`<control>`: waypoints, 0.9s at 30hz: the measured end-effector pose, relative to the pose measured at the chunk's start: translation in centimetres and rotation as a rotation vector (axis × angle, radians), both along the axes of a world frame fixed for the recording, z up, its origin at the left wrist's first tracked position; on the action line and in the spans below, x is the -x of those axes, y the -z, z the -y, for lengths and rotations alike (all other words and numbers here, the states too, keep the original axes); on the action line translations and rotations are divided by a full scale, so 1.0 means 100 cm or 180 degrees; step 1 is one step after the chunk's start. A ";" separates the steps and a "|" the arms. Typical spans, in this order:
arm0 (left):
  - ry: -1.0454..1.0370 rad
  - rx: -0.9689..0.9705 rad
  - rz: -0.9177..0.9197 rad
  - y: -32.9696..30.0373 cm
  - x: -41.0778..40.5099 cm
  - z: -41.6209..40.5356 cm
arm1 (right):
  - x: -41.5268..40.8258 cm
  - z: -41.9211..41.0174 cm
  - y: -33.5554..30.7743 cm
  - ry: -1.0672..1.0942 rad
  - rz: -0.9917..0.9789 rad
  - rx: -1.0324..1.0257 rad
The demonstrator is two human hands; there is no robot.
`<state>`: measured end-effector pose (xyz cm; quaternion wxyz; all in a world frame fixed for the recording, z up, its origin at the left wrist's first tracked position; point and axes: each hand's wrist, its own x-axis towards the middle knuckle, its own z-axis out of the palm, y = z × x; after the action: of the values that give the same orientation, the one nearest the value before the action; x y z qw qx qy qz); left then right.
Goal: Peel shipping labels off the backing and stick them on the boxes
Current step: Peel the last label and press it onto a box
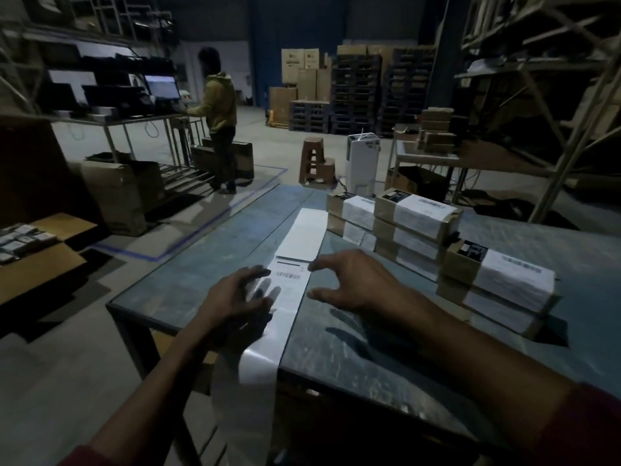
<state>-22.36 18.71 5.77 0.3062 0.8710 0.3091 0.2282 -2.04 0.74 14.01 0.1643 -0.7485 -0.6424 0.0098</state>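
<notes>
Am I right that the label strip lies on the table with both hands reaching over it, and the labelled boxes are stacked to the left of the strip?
Not quite: the head view shows the labelled boxes stacked to the right of the label strip, not the left. The rest holds: the strip lies on the table, with the left hand and right hand reaching over it.

Two hands, a left hand and a right hand, one label strip, two stacks of labelled boxes and one person in a yellow hoodie are counted.
</notes>
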 end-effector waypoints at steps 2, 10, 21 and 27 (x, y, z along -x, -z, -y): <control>0.0174 0.0096 -0.0257 0.001 0.003 -0.010 | 0.009 -0.025 0.010 -0.0019 0.0010 0.0115; 0.0466 -0.0736 -0.0491 0.019 0.005 -0.033 | 0.015 -0.043 0.057 -0.0219 -0.0194 0.0316; 0.0607 -0.1435 0.0362 0.014 -0.005 -0.035 | 0.018 -0.049 0.050 -0.0250 0.0117 0.0000; 0.0791 -0.1626 0.0180 0.011 -0.013 -0.040 | 0.020 -0.052 0.050 -0.0301 0.0389 -0.0073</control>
<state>-21.09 22.67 4.63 0.1111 0.9444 0.1238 0.2837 -4.02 5.92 9.04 0.1327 -0.7146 -0.6859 -0.0354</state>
